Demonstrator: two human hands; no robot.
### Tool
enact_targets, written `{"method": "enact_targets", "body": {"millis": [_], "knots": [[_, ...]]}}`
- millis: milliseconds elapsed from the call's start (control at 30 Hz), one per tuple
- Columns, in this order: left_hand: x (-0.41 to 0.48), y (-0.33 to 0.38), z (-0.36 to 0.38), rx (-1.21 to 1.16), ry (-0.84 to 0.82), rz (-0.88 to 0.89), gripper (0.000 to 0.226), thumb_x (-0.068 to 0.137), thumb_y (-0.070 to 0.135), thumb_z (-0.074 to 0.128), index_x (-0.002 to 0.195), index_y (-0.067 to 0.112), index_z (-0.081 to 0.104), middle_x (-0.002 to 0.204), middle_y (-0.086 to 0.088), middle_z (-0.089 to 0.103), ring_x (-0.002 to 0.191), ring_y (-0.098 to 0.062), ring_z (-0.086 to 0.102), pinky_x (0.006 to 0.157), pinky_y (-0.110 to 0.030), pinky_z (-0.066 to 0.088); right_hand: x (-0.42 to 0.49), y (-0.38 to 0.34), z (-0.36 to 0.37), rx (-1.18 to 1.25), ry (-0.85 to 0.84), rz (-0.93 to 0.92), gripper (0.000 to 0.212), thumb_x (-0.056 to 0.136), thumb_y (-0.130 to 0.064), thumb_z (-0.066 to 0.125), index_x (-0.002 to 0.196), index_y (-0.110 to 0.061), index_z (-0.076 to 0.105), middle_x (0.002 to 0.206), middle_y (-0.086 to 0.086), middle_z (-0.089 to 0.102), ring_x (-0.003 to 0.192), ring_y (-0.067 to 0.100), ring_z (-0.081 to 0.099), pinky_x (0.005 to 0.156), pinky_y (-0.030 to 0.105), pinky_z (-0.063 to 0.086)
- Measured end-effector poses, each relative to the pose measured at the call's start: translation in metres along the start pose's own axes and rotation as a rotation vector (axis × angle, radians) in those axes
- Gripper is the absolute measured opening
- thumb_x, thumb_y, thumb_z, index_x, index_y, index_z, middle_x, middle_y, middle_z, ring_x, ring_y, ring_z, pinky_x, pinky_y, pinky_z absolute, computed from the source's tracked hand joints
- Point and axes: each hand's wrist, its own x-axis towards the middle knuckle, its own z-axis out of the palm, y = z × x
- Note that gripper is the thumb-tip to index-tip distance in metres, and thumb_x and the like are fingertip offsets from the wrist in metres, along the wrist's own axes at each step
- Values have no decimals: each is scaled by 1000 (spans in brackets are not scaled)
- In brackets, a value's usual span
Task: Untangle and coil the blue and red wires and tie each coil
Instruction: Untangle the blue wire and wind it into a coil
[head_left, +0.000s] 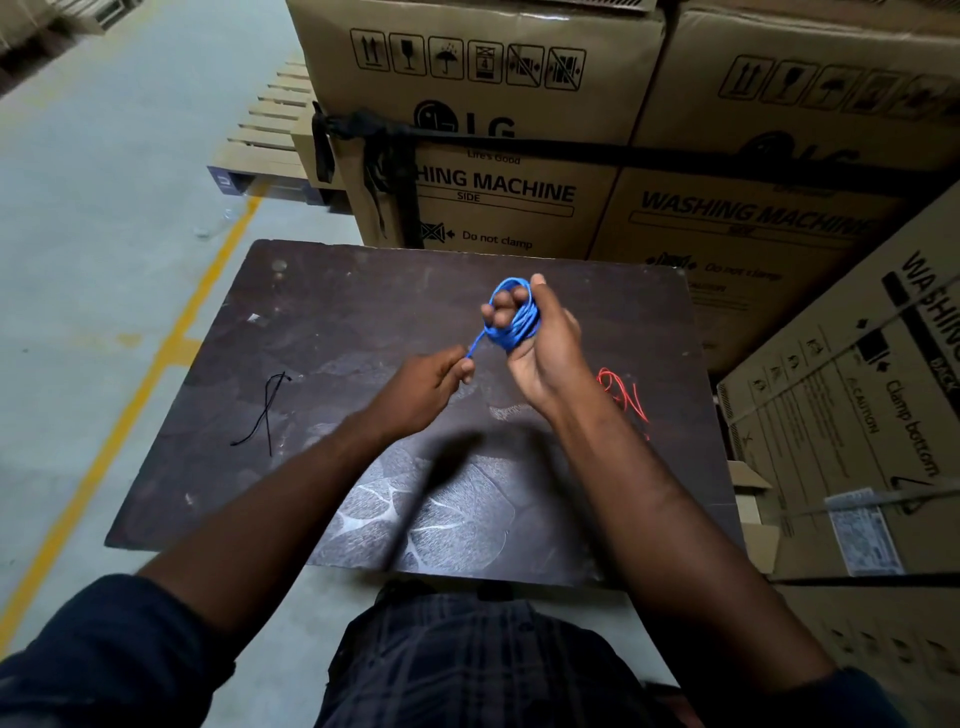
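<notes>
At the far left, a grey floor (104, 218) crossed by a yellow line (156, 358) is seen, with a wooden pallet (270, 135) further back. A dark board (311, 322) serves as the work surface. On its left part, two thin black ties (267, 410) are laid crossed over each other, their long axes running roughly from near-left to far-right.

Nearer the middle, the left hand (426, 387) is held above the board with its fingers curled in; the free end of the blue wire (511, 322) is pinched between thumb and fingertips. From that pinch a short straight run of wire is drawn up and to the right, towards the coil.

The coil is held by the right hand (540, 343), raised above the board's centre-right. The loops are wound around the fingers, which are bent and pressed close together inside the coil, with the thumb raised along its right side. The coil's long axis is roughly upright in the picture, from the palm up towards the far edge of the board.

To the right, partly hidden by the right forearm, the red wire (621, 395) lies loose and uncoiled on the board. Stacked cardboard boxes (493, 182) stand behind and to the right.
</notes>
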Motion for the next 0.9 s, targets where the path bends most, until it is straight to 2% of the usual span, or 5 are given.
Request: {"method": "enact_targets", "body": {"millis": [133,367,500,733,900], "knots": [[-7,7,7,-5,-35,10,27,102,30,44,82,19,58,61,5,53,57,-9,50,59,-14,37,20,-10,-11,-31,131,-98,30,104,-17,33,81,-8,49,68,6,71,56,14,68,61,23,55],[-8,30,-3,315,-76,211,38,100,49,29,88,26,57,81,7,64,76,-17,62,69,-36,49,39,10,-31,-203,201,-117,28,105,-9,28,81,-6,43,98,23,61,67,17,73,100,43,47],[-12,37,-17,355,-97,221,41,98,51,25,89,28,57,86,4,67,76,-20,61,66,-37,49,37,17,-40,-356,253,-96,27,105,-10,28,83,-7,45,110,26,58,69,13,72,95,37,48],[3,47,-53,350,18,198,19,98,25,53,86,19,68,82,-1,69,68,-16,56,60,-26,30,21,38,-36,-813,1,-13,24,103,-13,33,93,-3,52,92,18,65,72,5,69,78,23,51],[9,32,-60,364,12,151,15,94,16,56,85,16,67,83,-2,70,74,-22,63,64,-34,48,5,45,-36,-862,-239,172,31,104,-14,29,90,-6,56,84,14,62,77,26,67,87,38,42]]}}
